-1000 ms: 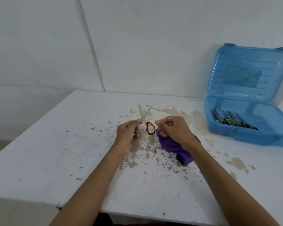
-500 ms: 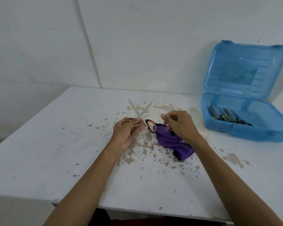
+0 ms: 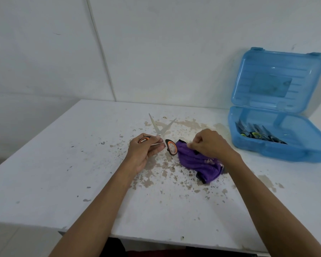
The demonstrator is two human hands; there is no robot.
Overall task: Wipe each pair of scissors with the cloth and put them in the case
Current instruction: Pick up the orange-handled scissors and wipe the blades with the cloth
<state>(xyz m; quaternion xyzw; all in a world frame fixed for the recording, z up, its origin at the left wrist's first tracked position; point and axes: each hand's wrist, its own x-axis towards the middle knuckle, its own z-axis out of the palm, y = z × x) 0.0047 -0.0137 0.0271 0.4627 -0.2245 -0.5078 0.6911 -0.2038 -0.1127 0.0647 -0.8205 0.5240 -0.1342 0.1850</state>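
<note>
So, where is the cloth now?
In the head view the cloth lies on the table right of centre, pinched by the right hand, just right of the scissors and left of the open case.

The orange-and-black-handled steel scissors (image 3: 160, 133), blades spread wide, sit just beside the crumpled purple cloth (image 3: 198, 164); the open translucent blue plastic case (image 3: 267, 153) (other scissors (image 3: 258, 135) inside) stands well right.

The light is soft and even, with faint shadows on the table (image 3: 63, 164). The wide lens bends the edges, and fine details look perhaps slightly blurred.
</note>
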